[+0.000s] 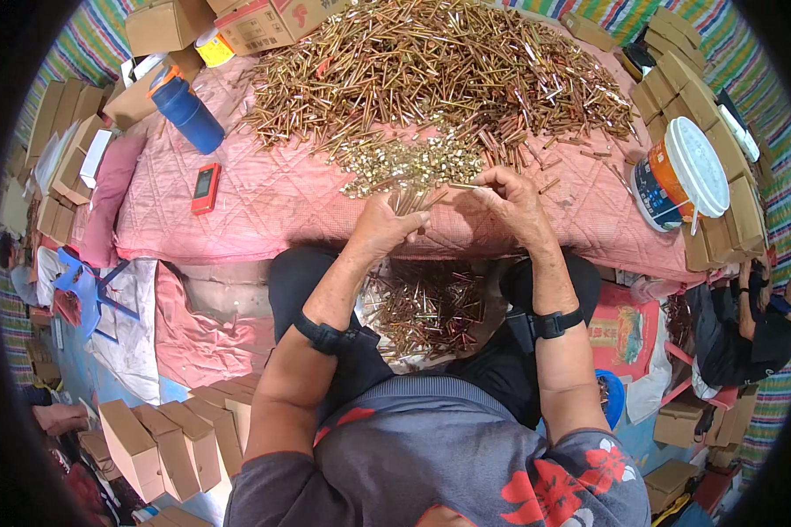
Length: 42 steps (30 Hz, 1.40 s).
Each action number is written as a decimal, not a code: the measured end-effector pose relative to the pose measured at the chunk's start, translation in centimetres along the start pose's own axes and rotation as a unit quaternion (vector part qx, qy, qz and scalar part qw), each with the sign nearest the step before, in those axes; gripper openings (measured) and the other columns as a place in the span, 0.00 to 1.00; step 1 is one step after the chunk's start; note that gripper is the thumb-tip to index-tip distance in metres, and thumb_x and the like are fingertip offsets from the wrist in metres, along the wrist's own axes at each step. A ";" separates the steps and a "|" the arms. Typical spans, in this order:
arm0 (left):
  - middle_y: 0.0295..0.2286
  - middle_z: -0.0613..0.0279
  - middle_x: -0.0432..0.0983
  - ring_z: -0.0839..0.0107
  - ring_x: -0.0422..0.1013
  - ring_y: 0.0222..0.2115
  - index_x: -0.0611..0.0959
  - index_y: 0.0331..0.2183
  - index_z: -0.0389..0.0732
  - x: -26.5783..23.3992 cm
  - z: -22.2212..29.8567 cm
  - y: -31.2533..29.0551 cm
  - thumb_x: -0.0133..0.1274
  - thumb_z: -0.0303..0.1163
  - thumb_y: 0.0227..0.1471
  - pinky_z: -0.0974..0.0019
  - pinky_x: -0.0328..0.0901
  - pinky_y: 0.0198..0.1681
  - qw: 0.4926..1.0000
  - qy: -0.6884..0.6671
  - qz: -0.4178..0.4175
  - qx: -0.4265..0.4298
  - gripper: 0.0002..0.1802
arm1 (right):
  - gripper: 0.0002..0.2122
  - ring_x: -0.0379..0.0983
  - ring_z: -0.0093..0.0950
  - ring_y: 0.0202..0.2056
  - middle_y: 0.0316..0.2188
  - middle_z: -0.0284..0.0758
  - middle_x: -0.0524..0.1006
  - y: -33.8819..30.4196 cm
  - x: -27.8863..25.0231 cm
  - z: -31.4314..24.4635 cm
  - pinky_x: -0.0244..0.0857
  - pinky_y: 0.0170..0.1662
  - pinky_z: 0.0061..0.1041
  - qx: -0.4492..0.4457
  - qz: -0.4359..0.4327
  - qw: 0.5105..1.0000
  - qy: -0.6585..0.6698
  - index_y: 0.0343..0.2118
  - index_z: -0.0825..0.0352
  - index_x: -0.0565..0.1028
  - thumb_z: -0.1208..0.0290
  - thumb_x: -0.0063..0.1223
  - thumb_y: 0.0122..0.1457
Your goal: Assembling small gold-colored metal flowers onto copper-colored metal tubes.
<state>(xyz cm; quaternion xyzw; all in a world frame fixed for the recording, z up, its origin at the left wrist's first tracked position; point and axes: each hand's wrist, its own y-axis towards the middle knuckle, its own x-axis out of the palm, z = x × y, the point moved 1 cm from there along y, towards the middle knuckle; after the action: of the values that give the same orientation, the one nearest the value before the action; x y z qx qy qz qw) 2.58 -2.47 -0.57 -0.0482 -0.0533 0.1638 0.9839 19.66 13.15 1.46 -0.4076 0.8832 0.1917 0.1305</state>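
My left hand (382, 224) is closed round several thin brass-coloured tubes (410, 200) that stick out past its thumb. To its right, my right hand (514, 206) pinches one slim tube (462, 185) between thumb and fingertips, held level and pointing toward the left hand. Just beyond both hands lies a pile of small pale-gold pieces (373, 161), too small to name. Behind that spreads a large heap of brass-coloured tubes (439, 66), with some loose ones at its right edge. More tubes (426, 303) lie low down between my knees.
The work surface has a pink quilted cover (281, 202). On its left are a blue tumbler (187, 114) and a red handheld device (206, 188). A white-lidded bucket (679, 174) stands right. Cardboard boxes (163, 443) line both sides. Another person (756, 329) sits at far right.
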 end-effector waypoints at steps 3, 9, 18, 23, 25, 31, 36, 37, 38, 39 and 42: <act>0.23 0.65 0.76 0.82 0.67 0.19 0.80 0.34 0.36 0.2 -0.1 0.1 0.57 0.25 0.48 0.79 0.61 0.19 1.000 -0.017 -0.003 -0.006 0.08 | 0.04 0.72 0.19 0.31 0.27 0.29 0.76 0.3 0.2 0.3 0.65 0.36 0.20 0.036 -0.009 0.999 0.033 0.32 0.69 0.76 0.78 0.56 0.53; 0.21 0.66 0.76 0.82 0.67 0.17 0.81 0.39 0.36 -0.3 -0.6 0.2 0.55 0.24 0.46 0.77 0.62 0.20 1.000 0.001 0.020 -0.010 0.14 | 0.04 0.71 0.21 0.32 0.27 0.30 0.74 0.5 0.1 -0.3 0.64 0.37 0.21 -0.025 -0.007 0.999 -0.026 0.31 0.69 0.76 0.79 0.57 0.51; 0.23 0.65 0.77 0.83 0.68 0.21 0.80 0.34 0.35 -1.0 -1.5 0.2 0.57 0.25 0.47 0.76 0.64 0.22 0.980 0.189 0.032 0.052 0.09 | 0.05 0.71 0.23 0.31 0.26 0.32 0.74 0.5 0.5 -1.0 0.64 0.35 0.21 -0.054 -0.027 0.996 -0.064 0.30 0.69 0.76 0.79 0.59 0.50; 0.22 0.67 0.77 0.85 0.68 0.21 0.81 0.34 0.36 -0.7 -1.5 0.1 0.57 0.25 0.47 0.77 0.64 0.23 0.943 0.299 0.020 0.143 0.08 | 0.05 0.70 0.21 0.29 0.26 0.31 0.75 0.3 0.8 -0.4 0.64 0.33 0.21 -0.027 -0.104 0.994 -0.027 0.31 0.68 0.77 0.79 0.57 0.50; 0.23 0.66 0.78 0.85 0.68 0.21 0.81 0.34 0.36 -0.6 -1.2 0.0 0.57 0.25 0.48 0.77 0.64 0.23 0.961 0.257 0.004 0.105 0.08 | 0.04 0.70 0.20 0.28 0.26 0.31 0.75 0.3 1.1 -0.8 0.65 0.32 0.20 -0.008 -0.112 0.994 -0.019 0.31 0.69 0.77 0.79 0.56 0.51; 0.23 0.64 0.78 0.81 0.69 0.19 0.80 0.33 0.36 -0.4 -0.8 0.1 0.56 0.28 0.48 0.77 0.63 0.21 0.999 0.019 -0.045 0.000 0.08 | 0.03 0.70 0.15 0.26 0.28 0.30 0.76 0.5 2.6 -0.5 0.66 0.30 0.14 0.074 -0.094 0.975 0.189 0.32 0.70 0.75 0.78 0.54 0.55; 0.23 0.66 0.78 0.86 0.66 0.17 0.80 0.32 0.38 -0.7 -0.8 -0.3 0.56 0.30 0.50 0.81 0.57 0.17 0.998 -0.053 -0.021 -0.022 0.07 | 0.05 0.70 0.14 0.25 0.28 0.31 0.77 0.8 4.9 -0.6 0.65 0.29 0.14 0.084 -0.119 0.964 0.224 0.34 0.70 0.75 0.78 0.55 0.55; 0.24 0.63 0.78 0.85 0.67 0.18 0.79 0.33 0.37 -1.0 -0.8 -0.2 0.55 0.29 0.51 0.82 0.57 0.16 0.996 -0.088 0.015 -0.025 0.07 | 0.05 0.70 0.17 0.26 0.28 0.32 0.77 0.7 4.6 -2.1 0.66 0.30 0.16 0.137 -0.098 0.964 0.205 0.34 0.70 0.76 0.78 0.56 0.54; 0.25 0.60 0.79 0.85 0.67 0.18 0.78 0.35 0.36 -1.3 -0.8 -0.1 0.55 0.28 0.52 0.83 0.57 0.15 0.991 -0.123 0.052 -0.028 0.07 | 0.05 0.70 0.17 0.26 0.28 0.32 0.77 1.0 4.9 -1.3 0.66 0.30 0.16 0.136 -0.098 0.964 0.206 0.34 0.70 0.76 0.78 0.56 0.54; 0.25 0.58 0.78 0.83 0.67 0.17 0.76 0.35 0.37 -2.0 -0.8 0.0 0.55 0.28 0.52 0.82 0.56 0.14 0.983 -0.165 0.067 -0.036 0.08 | 0.05 0.71 0.20 0.27 0.27 0.33 0.77 1.4 5.3 0.1 0.66 0.31 0.18 0.022 -0.052 0.995 0.083 0.33 0.69 0.76 0.78 0.57 0.52; 0.26 0.56 0.78 0.81 0.67 0.17 0.74 0.36 0.38 -2.9 -1.0 0.3 0.55 0.28 0.52 0.82 0.55 0.14 0.964 -0.231 0.128 -0.027 0.09 | 0.06 0.74 0.33 0.29 0.27 0.37 0.76 1.9 6.2 0.1 0.68 0.32 0.28 -0.115 -0.009 0.986 -0.117 0.32 0.66 0.77 0.78 0.56 0.49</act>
<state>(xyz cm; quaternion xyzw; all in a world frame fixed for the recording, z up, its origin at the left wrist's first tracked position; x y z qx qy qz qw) -0.09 -3.22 -1.88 -0.0421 -0.2769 0.2934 0.9140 14.28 10.12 -0.60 -0.4029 0.8301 0.3370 0.1870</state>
